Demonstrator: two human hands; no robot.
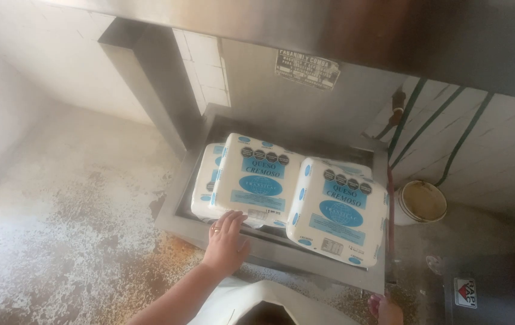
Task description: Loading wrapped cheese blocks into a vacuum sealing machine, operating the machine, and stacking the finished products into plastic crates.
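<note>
Looking down, we see our left hand (227, 238) at the lower centre of the frame, fingers spread and resting on the near edge of the middle white pack (257, 180), not gripping it. This pack lies in a steel tray (281, 256), touching another pack (338, 210) to its right. Our right hand (387, 310) is at the bottom edge; we cannot tell its state.

The left hand (227, 238) reaches forward and up from the lower middle of the view, forearm bare, wrist nearly straight. It lies palm down, the fingers (231, 219) extended and slightly spread (a ring shows on one of them). The right hand (385, 309) sits low at the bottom edge, mostly cut off, so its grip cannot be told.
</note>
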